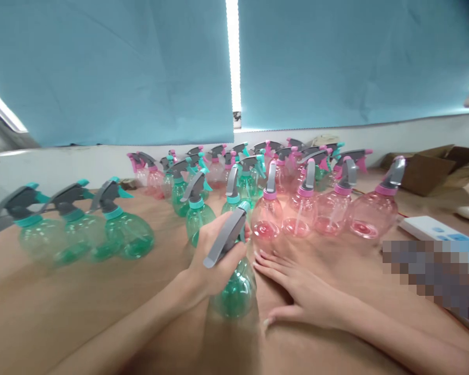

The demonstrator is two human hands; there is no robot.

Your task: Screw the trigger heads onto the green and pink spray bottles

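Note:
My left hand (pixel 217 255) is closed around the neck of a green spray bottle (pixel 234 294) with a grey trigger head, held upright at the middle of the table. My right hand (pixel 297 289) lies palm down on the tabletop just right of that bottle, fingers stretched out and holding nothing. Beyond its fingertips stands a row of pink spray bottles (pixel 268 219) with grey heads. Two green spray bottles (pixel 197 216) are right behind my left hand. Further left, three green spray bottles (pixel 128 234) stand side by side.
Many more pink and green bottles crowd the back of the brown table (pixel 172 323) by the wall. An open cardboard box (pixel 437 169) is at the back right. In front of it lie a white-and-blue box (pixel 430 228) and a blurred-out patch. Blue blinds (pixel 113 73) hang behind.

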